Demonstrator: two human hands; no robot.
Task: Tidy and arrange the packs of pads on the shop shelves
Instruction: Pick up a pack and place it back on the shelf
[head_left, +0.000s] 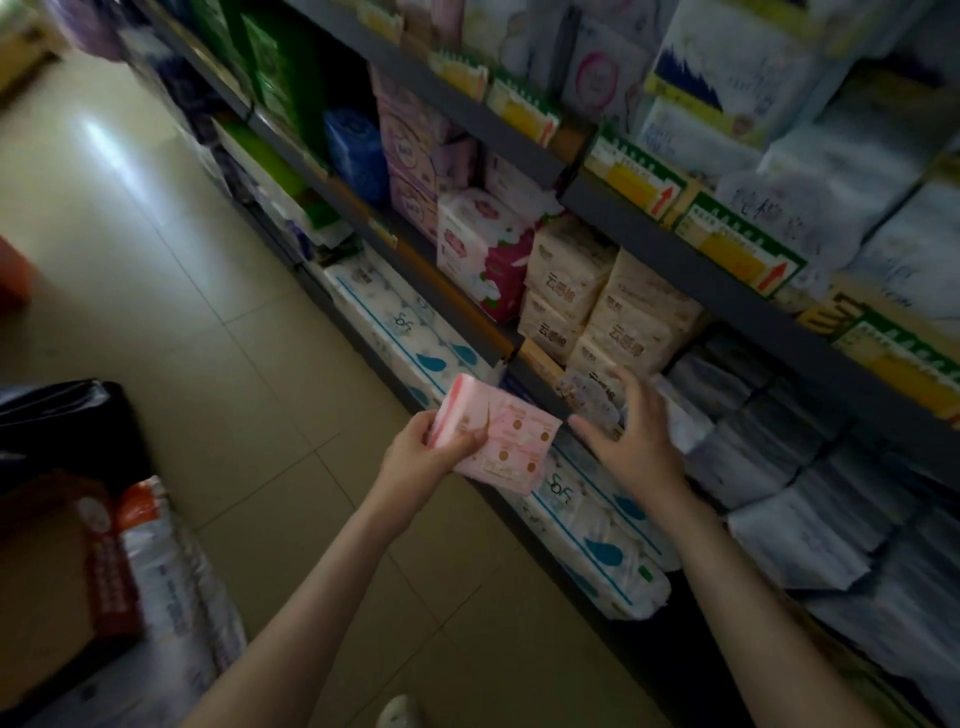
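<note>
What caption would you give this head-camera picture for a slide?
Left hand grips a pink pack of pads while the open right hand hovers by the shop shelves.

Pink pad pack (506, 435) tilted, held before cream packs (608, 301) on shelf.

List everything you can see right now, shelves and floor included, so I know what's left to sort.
pink pack: one, pink, held in front of the shelves
cream packs: at least five, cream, stacked on the middle shelf
magenta-and-white pack: one, just left of the cream packs
blue pack: one, blue, further left on that shelf
drop-print bundles: at least two, white with blue drops, bottom shelf
grey-white packs: many, pale, lower right shelf
price tags: several, green and yellow, shelf edges
cardboard box: one, brown, lower left
black bag: one, black, left edge
left hand: one, grips the pink pack
right hand: one, open, fingers spread, by the shelf edge
</note>
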